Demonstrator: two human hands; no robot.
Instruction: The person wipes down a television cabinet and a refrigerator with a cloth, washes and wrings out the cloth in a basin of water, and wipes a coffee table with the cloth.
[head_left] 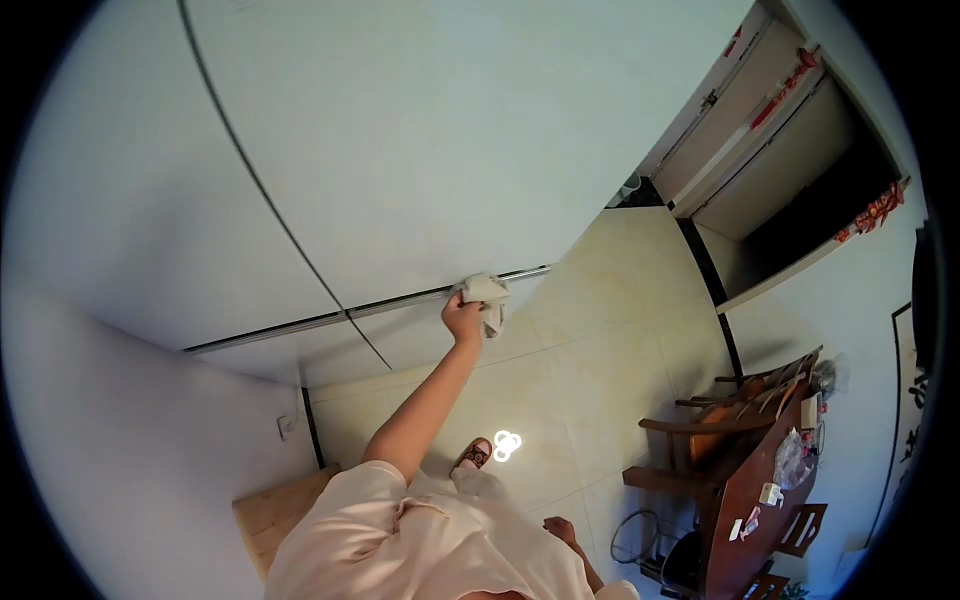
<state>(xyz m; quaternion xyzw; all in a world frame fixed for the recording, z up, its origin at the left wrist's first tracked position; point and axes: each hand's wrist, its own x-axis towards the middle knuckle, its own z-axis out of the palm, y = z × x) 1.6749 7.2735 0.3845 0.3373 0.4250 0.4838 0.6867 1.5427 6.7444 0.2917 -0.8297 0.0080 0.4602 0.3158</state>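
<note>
Probably soft and light, the beige cloth (488,291) should bunch easily, best held mid-fold; the left hand (462,319) has closed fingers around it at the horizontal trim strip (400,301); the right hand's grip (561,529) I can't tell

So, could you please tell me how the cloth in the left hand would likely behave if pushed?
The cloth is probably floppy: it bunches in folds at the left hand, one end hanging loose. It looks light, since one hand's grip seems enough. Pushed, it would likely crumple rather than roll, having no round or rigid shape.
</note>
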